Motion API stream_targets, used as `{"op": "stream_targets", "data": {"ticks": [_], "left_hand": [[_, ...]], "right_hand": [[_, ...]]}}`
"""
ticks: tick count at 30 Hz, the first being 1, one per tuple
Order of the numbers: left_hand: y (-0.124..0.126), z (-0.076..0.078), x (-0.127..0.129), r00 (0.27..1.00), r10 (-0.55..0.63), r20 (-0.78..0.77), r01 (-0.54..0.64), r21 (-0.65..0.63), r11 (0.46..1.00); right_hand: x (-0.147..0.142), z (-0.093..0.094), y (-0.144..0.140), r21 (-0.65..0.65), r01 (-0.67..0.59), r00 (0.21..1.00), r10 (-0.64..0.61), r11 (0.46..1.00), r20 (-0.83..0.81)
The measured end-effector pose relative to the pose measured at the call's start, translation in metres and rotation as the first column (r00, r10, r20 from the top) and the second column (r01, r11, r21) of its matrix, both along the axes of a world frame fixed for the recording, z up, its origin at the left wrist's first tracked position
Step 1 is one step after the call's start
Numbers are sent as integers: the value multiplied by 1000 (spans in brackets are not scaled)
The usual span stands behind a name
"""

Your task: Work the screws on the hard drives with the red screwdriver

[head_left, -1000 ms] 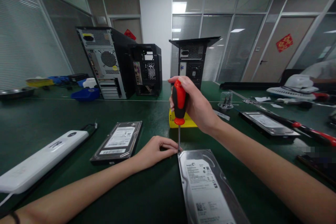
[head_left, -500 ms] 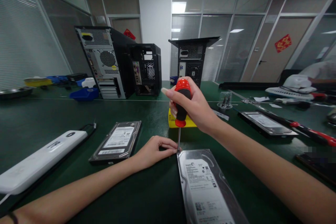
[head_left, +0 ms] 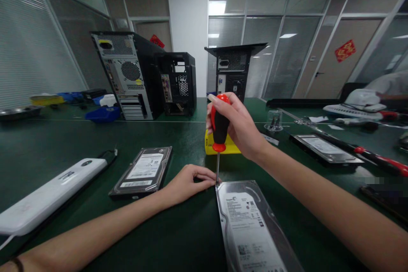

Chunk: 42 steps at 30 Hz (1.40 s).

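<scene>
My right hand [head_left: 239, 125] is wrapped round the red and black handle of a screwdriver [head_left: 219, 129]. Its thin shaft points down, with the tip at the far left corner of a silver hard drive [head_left: 251, 225]. The drive lies label up on the dark green table, its near end cut off by the frame. At that same corner the fingertips of my left hand [head_left: 191, 182] are closed beside the screwdriver tip; what they pinch, if anything, is too small to make out. Behind the screwdriver stands a yellow box [head_left: 212, 146], partly hidden by my right hand.
A second hard drive [head_left: 143, 172] lies left, near a white power strip [head_left: 54, 195]. On the right are another hard drive [head_left: 325, 148], a clear cup [head_left: 273, 120] holding small dark pieces, and a red-handled tool [head_left: 379, 161]. Computer cases [head_left: 127, 76] stand at the back.
My right hand has turned a little around the screwdriver handle, its thumb shifting right and up. The screwdriver tip, my left hand and the hard drive stay in place.
</scene>
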<state>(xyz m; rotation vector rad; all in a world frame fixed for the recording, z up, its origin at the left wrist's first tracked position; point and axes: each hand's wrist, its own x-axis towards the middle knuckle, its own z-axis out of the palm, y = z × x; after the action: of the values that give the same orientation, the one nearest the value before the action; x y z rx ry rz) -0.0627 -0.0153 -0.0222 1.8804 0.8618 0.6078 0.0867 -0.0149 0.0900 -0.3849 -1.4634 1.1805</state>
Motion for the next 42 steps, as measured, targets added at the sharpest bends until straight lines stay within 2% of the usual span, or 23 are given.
{"op": "stream_targets", "data": {"ticks": [8,14,19,23,27,32,38,42], "left_hand": [[0,-1,-1,1000,-3,-4,3,9,1000],[-1,0,-1,1000,-5,-9,5,28,1000],[0,-1,-1,1000,2,-2,-2,22,1000],[1,-5,-2,1000,2,18,-2,6,1000],[2,-6,-1,1000,2,24,-2,9,1000],[2,-4,0,1000,-4,17,3,9,1000],[-1,-1,0,1000,6,8,-6,6,1000],[-3,2,0,1000,8,-7,-8,1,1000]], "right_hand": [[0,1,-2,-64,-122,990,117,991,-76],[-5,-2,-5,-24,-26,997,24,999,-74],[-4,-2,-1,-62,6,991,-14,998,-130],[-1,-2,3,-115,-34,990,18,993,-138],[-2,-2,1,-99,-90,983,73,991,-170],[-6,-1,-6,-71,-65,992,56,995,-117],[-4,-4,-1,-108,-52,985,34,993,-167],[0,-6,4,-152,-114,979,85,982,-186]]}}
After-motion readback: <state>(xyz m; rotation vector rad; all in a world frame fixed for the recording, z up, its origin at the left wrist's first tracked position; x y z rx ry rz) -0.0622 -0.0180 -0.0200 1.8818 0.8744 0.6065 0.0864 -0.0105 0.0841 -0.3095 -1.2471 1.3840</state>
